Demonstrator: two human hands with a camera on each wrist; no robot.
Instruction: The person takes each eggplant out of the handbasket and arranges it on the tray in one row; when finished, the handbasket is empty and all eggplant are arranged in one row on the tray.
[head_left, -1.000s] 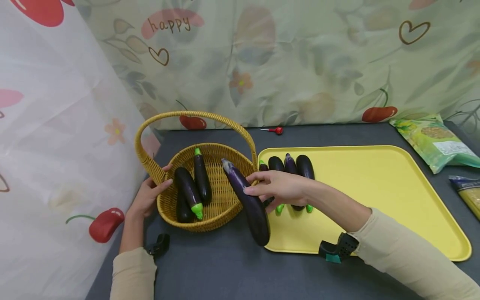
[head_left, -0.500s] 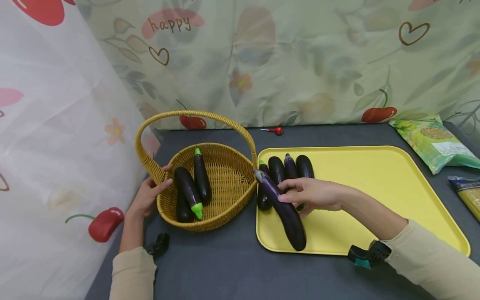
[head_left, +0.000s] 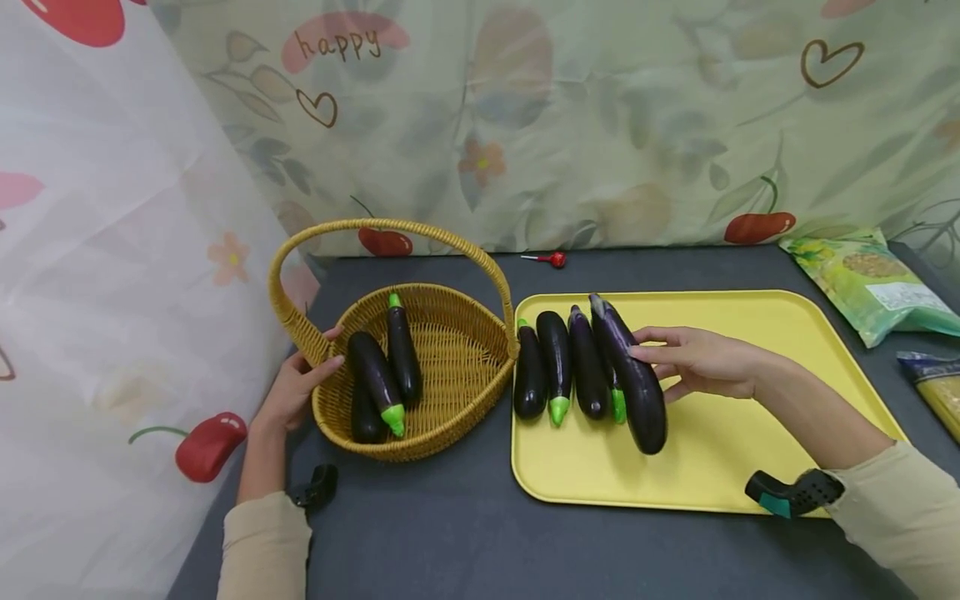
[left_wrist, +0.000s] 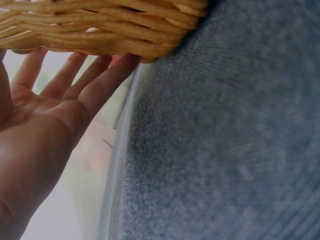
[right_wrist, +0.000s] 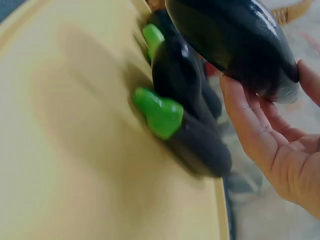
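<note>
My right hand (head_left: 705, 362) holds a dark purple eggplant (head_left: 637, 383) between thumb and fingers, above the yellow tray (head_left: 720, 475). In the right wrist view, that eggplant (right_wrist: 235, 40) hangs clear of the tray surface. Just left of it, several eggplants (head_left: 555, 354) lie side by side along the tray's left end, some with green stem ends pointing toward me. With its thumb over the rim, my left hand (head_left: 288, 392) grips the left side of the wicker basket (head_left: 465, 367). Three eggplants (head_left: 375, 375) lie in the basket's left part. The left wrist view shows fingers (left_wrist: 107, 82) against the basket's outer wall.
The basket's tall arched handle (head_left: 397, 225) stands upright. A red lollipop (head_left: 555, 259) lies behind the tray. At the far right are a green bag (head_left: 873, 283) and a yellow-filled packet (head_left: 937, 387). Printed curtains border the dark table (head_left: 450, 533) at back and left.
My right hand has carried the eggplant rightward from beside the basket's right rim to above the tray, right of the row. The left hand and basket have stayed in place.
</note>
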